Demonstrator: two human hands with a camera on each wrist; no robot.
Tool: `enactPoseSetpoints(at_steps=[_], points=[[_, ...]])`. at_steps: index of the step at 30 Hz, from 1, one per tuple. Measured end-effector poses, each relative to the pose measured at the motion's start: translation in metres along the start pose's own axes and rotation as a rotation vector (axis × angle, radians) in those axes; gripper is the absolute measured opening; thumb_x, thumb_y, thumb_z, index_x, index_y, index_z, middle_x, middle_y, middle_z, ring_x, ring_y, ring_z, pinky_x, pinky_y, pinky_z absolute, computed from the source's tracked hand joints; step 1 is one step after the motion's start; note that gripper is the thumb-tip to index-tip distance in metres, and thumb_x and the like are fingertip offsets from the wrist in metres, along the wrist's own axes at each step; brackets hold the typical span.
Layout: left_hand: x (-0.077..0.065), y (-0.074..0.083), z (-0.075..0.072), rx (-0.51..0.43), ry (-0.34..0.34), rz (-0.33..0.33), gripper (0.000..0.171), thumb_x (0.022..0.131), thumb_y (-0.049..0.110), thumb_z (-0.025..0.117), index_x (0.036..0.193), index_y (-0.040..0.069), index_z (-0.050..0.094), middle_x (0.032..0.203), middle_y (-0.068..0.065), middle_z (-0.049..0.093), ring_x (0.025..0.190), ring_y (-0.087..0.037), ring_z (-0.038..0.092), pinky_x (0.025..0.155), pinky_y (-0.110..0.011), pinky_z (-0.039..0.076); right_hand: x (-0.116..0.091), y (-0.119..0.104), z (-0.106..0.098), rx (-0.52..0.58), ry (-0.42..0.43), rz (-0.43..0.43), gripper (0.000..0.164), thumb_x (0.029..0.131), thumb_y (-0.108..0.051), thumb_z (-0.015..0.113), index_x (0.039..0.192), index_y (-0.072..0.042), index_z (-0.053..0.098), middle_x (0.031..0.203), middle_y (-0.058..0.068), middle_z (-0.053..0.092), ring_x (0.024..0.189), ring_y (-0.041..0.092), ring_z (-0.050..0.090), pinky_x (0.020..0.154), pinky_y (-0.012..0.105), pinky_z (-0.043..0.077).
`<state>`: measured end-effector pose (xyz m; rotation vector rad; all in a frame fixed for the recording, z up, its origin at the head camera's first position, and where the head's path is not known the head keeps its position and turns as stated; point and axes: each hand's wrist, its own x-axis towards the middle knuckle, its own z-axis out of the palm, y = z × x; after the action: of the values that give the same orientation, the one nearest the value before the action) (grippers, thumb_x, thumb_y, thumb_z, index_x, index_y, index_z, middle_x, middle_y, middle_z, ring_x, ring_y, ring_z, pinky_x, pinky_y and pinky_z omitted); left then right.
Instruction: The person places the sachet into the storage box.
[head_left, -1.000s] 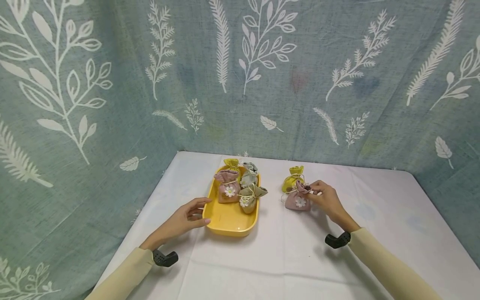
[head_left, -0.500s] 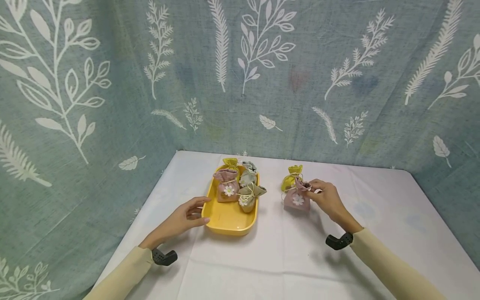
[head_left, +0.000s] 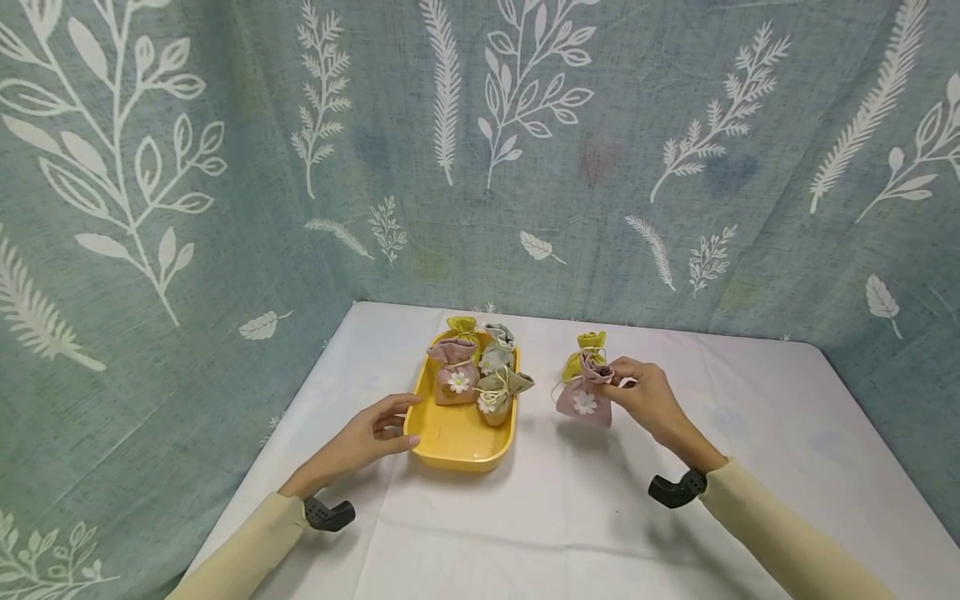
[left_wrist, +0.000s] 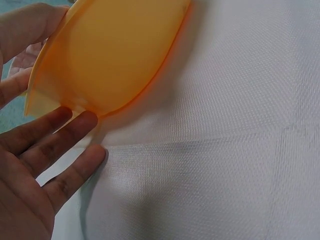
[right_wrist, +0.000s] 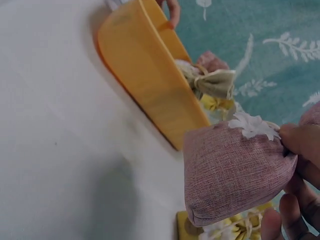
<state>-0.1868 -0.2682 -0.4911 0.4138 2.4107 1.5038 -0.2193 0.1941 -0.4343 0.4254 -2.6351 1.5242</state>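
Observation:
My right hand (head_left: 652, 402) pinches a small pink drawstring pouch (head_left: 583, 407) by its gathered neck. The pouch has a white flower and hangs just above the table, tilted; its cloth body (right_wrist: 235, 172) fills the middle of the right wrist view. Close behind it stands a yellow pouch (head_left: 572, 367), partly covered. My left hand (head_left: 378, 432) holds the left side of a yellow tray (head_left: 450, 454), thumb and a finger over the rim, other fingers against the outer wall (left_wrist: 115, 55). Inside the tray are a pink pouch (head_left: 456, 392), a beige pouch (head_left: 498, 408), a grey pouch (head_left: 497, 357) and a yellow pouch (head_left: 463, 326).
A white cloth covers the table (head_left: 480, 533). Green-grey leaf-patterned curtains (head_left: 480, 233) enclose the back and both sides. The tray's near half shows bare floor, and a stretch of white cloth lies between the tray and the pouches on the right.
My right hand has raised the pink pouch off the table and shifted it slightly left, and it now hangs tilted. The left hand and tray stay in place.

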Motion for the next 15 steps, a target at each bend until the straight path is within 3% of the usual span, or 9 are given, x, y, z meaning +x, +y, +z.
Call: enactPoseSetpoints(at_steps=[11, 15], points=[[0.001, 0.001, 0.001, 0.003, 0.001, 0.004, 0.067, 0.093, 0.029, 0.079, 0.151, 0.021, 0.048, 0.147, -0.018, 0.052, 0.127, -0.032, 0.057, 0.109, -0.05, 0.047, -0.004, -0.018, 0.009, 0.017, -0.048, -0.034, 0.01, 0.088, -0.016, 0.083, 0.096, -0.01, 0.08, 0.1, 0.001, 0.071, 0.082, 0.02, 0.057, 0.067, 0.027, 0.051], [0.0, 0.0, 0.001, 0.008, 0.01, 0.0, 0.069, 0.092, 0.032, 0.08, 0.151, 0.019, 0.048, 0.147, -0.018, 0.053, 0.126, -0.032, 0.058, 0.108, -0.048, 0.049, -0.002, -0.024, 0.014, 0.037, -0.062, -0.044, 0.014, 0.088, -0.018, 0.084, 0.1, -0.013, 0.082, 0.105, 0.001, 0.072, 0.086, 0.021, 0.059, 0.069, 0.027, 0.051]])
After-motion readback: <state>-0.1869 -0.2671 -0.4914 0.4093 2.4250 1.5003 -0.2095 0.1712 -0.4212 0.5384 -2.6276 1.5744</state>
